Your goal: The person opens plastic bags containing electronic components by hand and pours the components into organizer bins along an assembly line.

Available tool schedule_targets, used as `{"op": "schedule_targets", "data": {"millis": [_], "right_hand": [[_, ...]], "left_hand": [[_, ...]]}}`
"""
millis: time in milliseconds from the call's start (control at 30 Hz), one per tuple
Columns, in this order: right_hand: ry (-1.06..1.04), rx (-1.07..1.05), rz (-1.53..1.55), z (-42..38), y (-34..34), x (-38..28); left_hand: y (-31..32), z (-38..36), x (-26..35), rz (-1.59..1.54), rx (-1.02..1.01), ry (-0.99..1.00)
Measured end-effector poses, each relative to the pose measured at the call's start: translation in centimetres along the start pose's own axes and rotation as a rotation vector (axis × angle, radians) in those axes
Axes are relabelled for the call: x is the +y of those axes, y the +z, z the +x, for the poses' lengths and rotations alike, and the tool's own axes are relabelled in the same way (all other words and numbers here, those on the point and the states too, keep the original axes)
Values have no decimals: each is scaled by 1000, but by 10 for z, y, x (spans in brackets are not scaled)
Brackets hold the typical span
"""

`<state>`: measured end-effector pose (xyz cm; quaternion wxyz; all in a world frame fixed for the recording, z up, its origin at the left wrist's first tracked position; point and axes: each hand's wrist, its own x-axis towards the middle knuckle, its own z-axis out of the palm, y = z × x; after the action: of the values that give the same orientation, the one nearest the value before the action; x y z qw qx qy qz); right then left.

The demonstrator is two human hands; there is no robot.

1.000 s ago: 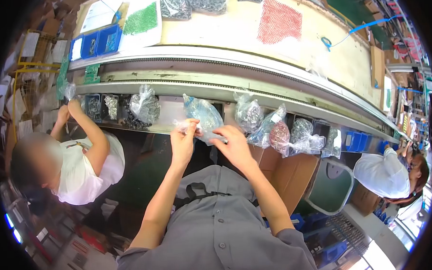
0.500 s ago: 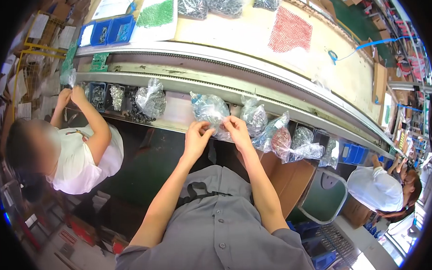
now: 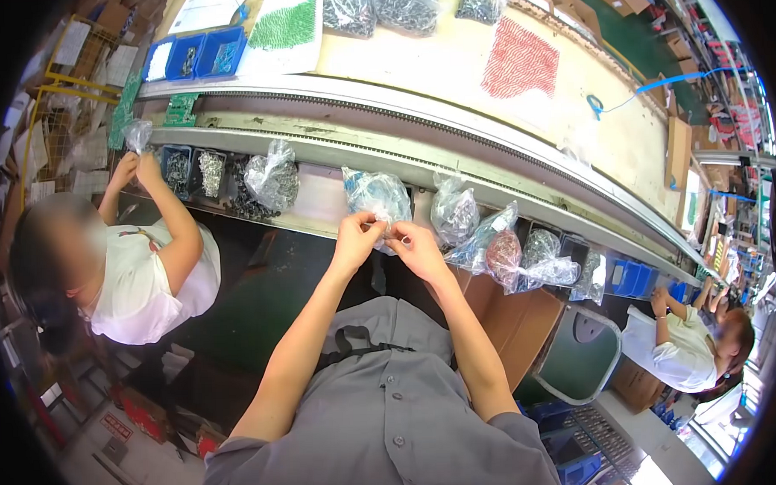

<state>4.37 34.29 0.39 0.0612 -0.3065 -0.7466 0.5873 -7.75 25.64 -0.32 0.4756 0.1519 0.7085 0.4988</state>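
Note:
A clear plastic bag (image 3: 376,192) with bluish contents stands on the ledge straight ahead of me. My left hand (image 3: 358,239) pinches the near edge of this bag with thumb and forefinger. Close beside it, my right hand (image 3: 415,247) has its fingers closed on the same gathered plastic. The fingertips of both hands almost meet. What exactly lies inside the bag cannot be made out. Just to the right sits another knotted clear bag (image 3: 455,214) of small metallic parts, apart from my hands.
More bags, one with reddish parts (image 3: 503,254), line the ledge rightward. Leftward are a clear bag (image 3: 271,180) and a bin of silvery parts (image 3: 212,173). Co-workers sit at left (image 3: 154,276) and right (image 3: 691,347). A conveyor rail (image 3: 383,114) runs behind; a chair (image 3: 584,355) stands right.
My hands have drawn closer together at the bag's near edge, the right one moving left and slightly down. The right-hand co-worker has leaned back with hands raised.

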Motion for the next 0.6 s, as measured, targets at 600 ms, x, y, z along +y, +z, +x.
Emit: {"op": "schedule_targets", "data": {"millis": [600], "right_hand": [[80, 200, 179, 13, 6, -28]], "left_hand": [[-11, -1, -19, -29, 26, 201]]}}
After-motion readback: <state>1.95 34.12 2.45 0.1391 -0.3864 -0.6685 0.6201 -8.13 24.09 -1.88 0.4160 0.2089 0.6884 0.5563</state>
